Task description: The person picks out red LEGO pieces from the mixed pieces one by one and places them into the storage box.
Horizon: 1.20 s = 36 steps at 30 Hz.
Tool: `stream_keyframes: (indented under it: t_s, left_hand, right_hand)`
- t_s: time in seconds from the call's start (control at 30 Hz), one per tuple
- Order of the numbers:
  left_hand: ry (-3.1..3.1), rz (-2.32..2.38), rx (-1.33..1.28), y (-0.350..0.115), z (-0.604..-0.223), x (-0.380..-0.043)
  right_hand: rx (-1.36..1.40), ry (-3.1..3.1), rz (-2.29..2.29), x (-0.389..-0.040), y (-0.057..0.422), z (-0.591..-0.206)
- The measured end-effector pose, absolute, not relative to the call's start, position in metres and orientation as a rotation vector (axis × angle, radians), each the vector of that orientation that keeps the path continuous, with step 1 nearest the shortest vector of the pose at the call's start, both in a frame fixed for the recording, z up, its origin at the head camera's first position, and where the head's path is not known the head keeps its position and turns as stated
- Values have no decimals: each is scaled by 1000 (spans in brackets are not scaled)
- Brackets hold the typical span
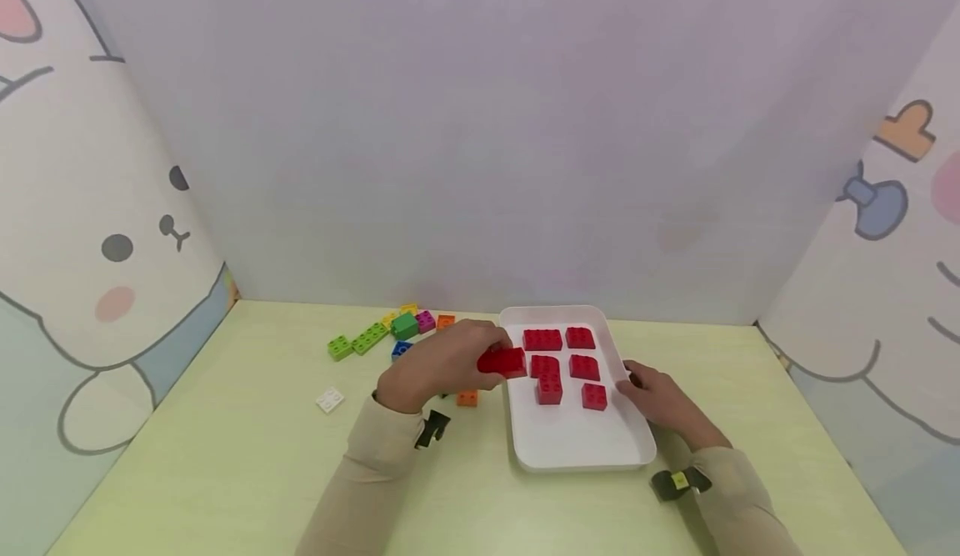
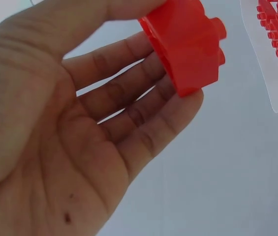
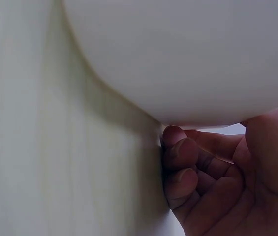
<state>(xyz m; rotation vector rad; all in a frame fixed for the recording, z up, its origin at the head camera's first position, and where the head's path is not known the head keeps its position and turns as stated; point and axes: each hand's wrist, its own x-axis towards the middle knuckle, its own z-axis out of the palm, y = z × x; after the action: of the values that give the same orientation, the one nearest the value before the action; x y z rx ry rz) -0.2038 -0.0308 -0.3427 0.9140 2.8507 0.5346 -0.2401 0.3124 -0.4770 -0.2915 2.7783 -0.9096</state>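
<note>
My left hand (image 1: 446,363) holds a red toy brick (image 1: 504,362) over the tray's left rim. In the left wrist view the brick (image 2: 188,49) has a sloped side and round studs, with thumb and fingertips around it. The white tray (image 1: 577,448) lies on the table with several red bricks (image 1: 550,389) in it, one standing taller than those around it. At the tray's right side my right hand (image 1: 660,402) grips the edge, thumb on the rim. Curled fingers (image 3: 180,155) show low against the tray's outer wall (image 3: 178,64) in the right wrist view.
Left of the tray lie loose bricks: light green (image 1: 370,338), dark green (image 1: 405,327), blue (image 1: 401,349), magenta (image 1: 425,321) and orange (image 1: 467,398), some partly behind the left hand. A white brick (image 1: 330,399) lies apart. A pale wall (image 1: 480,164) stands behind the table.
</note>
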Motion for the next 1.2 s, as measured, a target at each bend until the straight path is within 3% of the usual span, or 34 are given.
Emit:
stream_keyframes:
  t_s: [0.37,0.67,1.2]
  left_hand:
    - [2879,541,827,-20,-342,-205]
    - [2789,784,897,17,-333,-209]
    - [2814,901,891,31,-338,-218]
  right_hand:
    - [-270,2775,-891,-239,313,-476]
    - [-251,2759,-911,-238,311,-475]
    - [-268,2780,-917,-239,311,-476]
